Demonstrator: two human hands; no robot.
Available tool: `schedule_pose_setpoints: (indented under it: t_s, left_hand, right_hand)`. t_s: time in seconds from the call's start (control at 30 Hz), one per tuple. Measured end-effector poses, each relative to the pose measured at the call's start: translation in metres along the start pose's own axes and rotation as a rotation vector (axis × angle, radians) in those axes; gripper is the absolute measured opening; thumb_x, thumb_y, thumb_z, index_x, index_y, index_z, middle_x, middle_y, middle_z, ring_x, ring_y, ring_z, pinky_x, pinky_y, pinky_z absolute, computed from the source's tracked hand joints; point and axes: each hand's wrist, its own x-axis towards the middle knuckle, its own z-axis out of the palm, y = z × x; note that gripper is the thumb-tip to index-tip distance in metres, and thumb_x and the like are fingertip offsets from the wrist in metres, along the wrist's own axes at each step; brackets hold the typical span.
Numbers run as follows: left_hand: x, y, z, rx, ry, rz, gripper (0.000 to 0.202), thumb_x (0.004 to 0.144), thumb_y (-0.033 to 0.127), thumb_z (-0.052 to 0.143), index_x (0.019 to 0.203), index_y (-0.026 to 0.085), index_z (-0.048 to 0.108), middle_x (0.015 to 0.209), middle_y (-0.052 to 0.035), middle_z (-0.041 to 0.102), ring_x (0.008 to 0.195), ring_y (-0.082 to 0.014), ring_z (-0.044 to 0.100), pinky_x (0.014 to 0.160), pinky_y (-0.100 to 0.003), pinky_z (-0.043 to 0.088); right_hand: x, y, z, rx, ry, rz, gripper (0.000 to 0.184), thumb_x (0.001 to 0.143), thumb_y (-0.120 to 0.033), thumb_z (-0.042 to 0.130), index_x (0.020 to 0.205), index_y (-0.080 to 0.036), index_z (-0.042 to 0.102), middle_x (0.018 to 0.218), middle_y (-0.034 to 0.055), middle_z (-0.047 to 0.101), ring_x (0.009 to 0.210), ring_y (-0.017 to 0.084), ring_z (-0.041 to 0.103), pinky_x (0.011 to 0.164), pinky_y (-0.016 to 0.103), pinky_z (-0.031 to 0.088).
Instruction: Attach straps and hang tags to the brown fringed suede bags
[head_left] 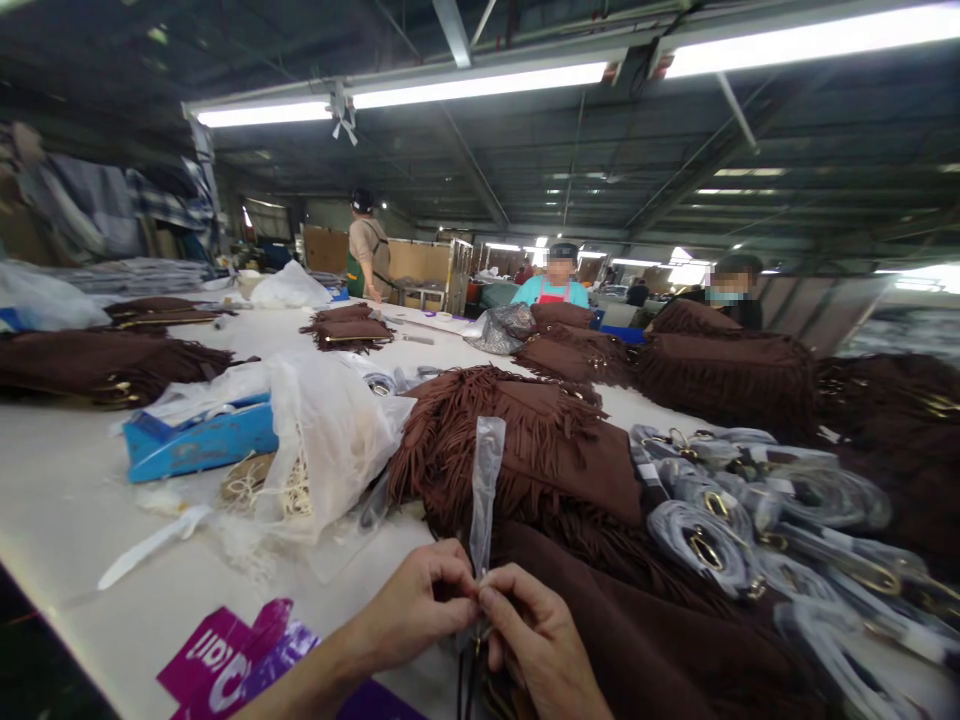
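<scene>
My left hand (416, 605) and my right hand (536, 640) meet at the bottom middle, fingertips pinched together on the lower end of a narrow clear plastic sleeve (486, 480) that stands upright between them. Something dark hangs below the pinch; I cannot make it out. Beneath and behind the hands lies a brown suede fringed bag (555, 450), its flat panel spreading toward the bottom right.
Wrapped straps with gold rings (720, 520) pile up at the right. A white plastic bag (322, 440), a blue tray (199, 440) and purple packaging (232, 660) lie left on the white table (67, 510). More brown bags (720, 375) and three people stand farther back.
</scene>
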Motion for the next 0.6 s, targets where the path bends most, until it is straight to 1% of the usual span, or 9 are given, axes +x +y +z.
schedule_pose_setpoints:
  t_s: [0.13, 0.23, 0.3, 0.4, 0.5, 0.6]
  left_hand:
    - [0.0, 0.004, 0.0, 0.028, 0.002, 0.006, 0.019, 0.073, 0.03, 0.068, 0.061, 0.016, 0.066, 0.072, 0.0001, 0.053, 0.072, -0.0148, 0.051, 0.067, -0.025, 0.037]
    - [-0.001, 0.005, 0.003, 0.047, 0.045, 0.008, 0.017, 0.072, 0.025, 0.064, 0.058, 0.016, 0.06, 0.071, 0.0006, 0.05, 0.07, -0.0142, 0.049, 0.064, -0.024, 0.036]
    - [-0.001, 0.003, 0.006, 0.051, 0.083, 0.009, 0.015, 0.069, 0.022, 0.064, 0.057, 0.016, 0.057, 0.07, 0.0013, 0.049, 0.068, -0.0134, 0.048, 0.063, -0.024, 0.035]
    - [0.0, 0.003, 0.008, 0.041, 0.1, 0.015, 0.013, 0.067, 0.021, 0.064, 0.057, 0.016, 0.057, 0.069, 0.0017, 0.049, 0.068, -0.0131, 0.048, 0.063, -0.024, 0.035]
    - [0.0, 0.006, 0.004, 0.024, 0.083, 0.028, 0.013, 0.068, 0.021, 0.063, 0.057, 0.016, 0.06, 0.068, 0.001, 0.05, 0.069, -0.014, 0.049, 0.065, -0.024, 0.036]
    - [-0.001, 0.011, 0.001, 0.05, 0.073, 0.056, 0.012, 0.069, 0.021, 0.063, 0.058, 0.016, 0.061, 0.069, 0.0006, 0.051, 0.069, -0.0144, 0.05, 0.065, -0.025, 0.036]
  right_hand:
    - [0.0, 0.005, -0.002, -0.009, -0.001, -0.002, 0.05, 0.079, -0.065, 0.072, 0.08, -0.015, 0.066, 0.049, -0.0062, 0.048, 0.042, 0.007, 0.039, 0.043, 0.017, 0.024]
    - [0.001, 0.009, -0.003, -0.01, 0.026, -0.029, 0.048, 0.08, -0.064, 0.071, 0.079, -0.016, 0.065, 0.05, -0.0062, 0.049, 0.043, 0.007, 0.041, 0.044, 0.018, 0.029]
    - [0.0, 0.01, -0.004, -0.033, 0.021, -0.048, 0.046, 0.08, -0.061, 0.073, 0.08, -0.016, 0.065, 0.058, -0.0043, 0.055, 0.044, 0.008, 0.046, 0.045, 0.018, 0.033]
    - [-0.003, 0.01, -0.005, -0.111, 0.004, -0.076, 0.034, 0.08, -0.049, 0.075, 0.085, -0.017, 0.067, 0.074, -0.0005, 0.064, 0.049, 0.01, 0.054, 0.047, 0.019, 0.039]
    - [-0.006, 0.005, -0.006, -0.219, 0.027, -0.114, 0.019, 0.084, -0.036, 0.067, 0.083, -0.017, 0.068, 0.069, -0.0016, 0.064, 0.048, 0.011, 0.054, 0.047, 0.02, 0.04]
    - [-0.007, 0.001, -0.007, -0.362, 0.034, -0.203, 0.014, 0.086, -0.028, 0.06, 0.08, -0.018, 0.067, 0.071, -0.0004, 0.065, 0.06, 0.014, 0.059, 0.057, 0.022, 0.044]
